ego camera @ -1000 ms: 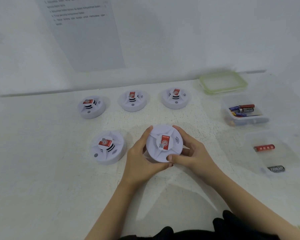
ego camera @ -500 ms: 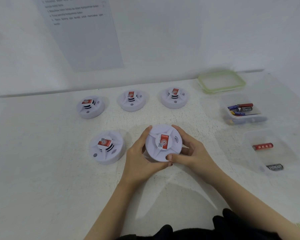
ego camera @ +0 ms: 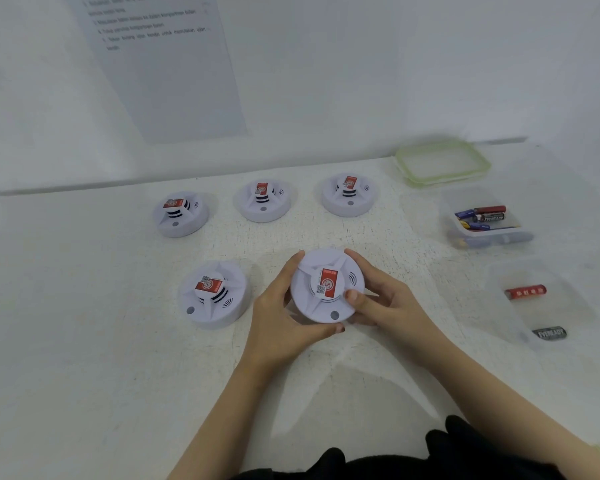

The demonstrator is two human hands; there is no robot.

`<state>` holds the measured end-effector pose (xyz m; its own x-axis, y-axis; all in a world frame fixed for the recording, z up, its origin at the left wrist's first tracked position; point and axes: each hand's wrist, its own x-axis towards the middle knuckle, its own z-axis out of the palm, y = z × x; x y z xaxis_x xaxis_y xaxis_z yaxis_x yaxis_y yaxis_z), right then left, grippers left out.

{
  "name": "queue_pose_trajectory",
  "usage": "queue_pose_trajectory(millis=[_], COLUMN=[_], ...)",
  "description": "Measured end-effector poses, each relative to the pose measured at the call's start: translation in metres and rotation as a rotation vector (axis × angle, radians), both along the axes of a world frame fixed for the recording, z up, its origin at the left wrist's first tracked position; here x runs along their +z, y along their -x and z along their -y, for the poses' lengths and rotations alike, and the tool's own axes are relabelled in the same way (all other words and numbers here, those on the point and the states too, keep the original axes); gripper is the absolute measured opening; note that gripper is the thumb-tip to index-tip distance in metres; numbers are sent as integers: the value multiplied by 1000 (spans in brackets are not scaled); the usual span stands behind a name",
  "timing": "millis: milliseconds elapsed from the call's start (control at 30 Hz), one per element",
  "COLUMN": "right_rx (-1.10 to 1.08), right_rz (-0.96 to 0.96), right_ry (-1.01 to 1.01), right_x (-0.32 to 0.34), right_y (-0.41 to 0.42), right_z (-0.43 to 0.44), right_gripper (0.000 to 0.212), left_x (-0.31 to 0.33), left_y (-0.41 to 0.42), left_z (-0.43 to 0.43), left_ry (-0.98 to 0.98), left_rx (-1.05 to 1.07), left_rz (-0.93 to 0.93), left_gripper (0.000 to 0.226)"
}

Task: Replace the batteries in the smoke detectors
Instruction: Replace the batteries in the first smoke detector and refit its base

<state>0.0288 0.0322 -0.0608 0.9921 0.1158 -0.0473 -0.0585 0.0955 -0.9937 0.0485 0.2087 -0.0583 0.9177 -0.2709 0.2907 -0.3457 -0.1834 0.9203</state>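
Gripping held detector (ego camera: 326, 287) with both hands, mid-desk, label up; lifted or resting, cannot tell. Spare detector (ego camera: 214, 294) lies on white desk (ego camera: 84, 341) at its 9 o'clock; row of three detectors (ego camera: 262, 200) spans 10 to 12 o'clock. Left hand (ego camera: 278, 317): fingers curled round left rim. Right hand (ego camera: 385, 299): fingers grasping right rim, thumb on top face. Green-rimmed lid (ego camera: 442, 162) at 1 o'clock. Battery tub (ego camera: 485, 233) at 2 o'clock. Second tub (ego camera: 499, 306) at 3 o'clock, red battery (ego camera: 525, 292) and black battery (ego camera: 549, 333) inside
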Motion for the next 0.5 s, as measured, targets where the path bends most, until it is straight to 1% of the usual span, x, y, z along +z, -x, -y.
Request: queue_pose_trajectory(millis=[267, 500], right_rx=[-5, -13], right_rz=[7, 25], right_ry=[2, 29], right_x=[0, 1], right_y=[1, 2], right_z=[-1, -1], right_gripper=[57, 51], left_x=[-3, -5], left_y=[-2, -2], left_z=[-2, -3], left_ry=[-17, -22], left_rx=[0, -11], left_rz=[-39, -47], left_gripper=[85, 87])
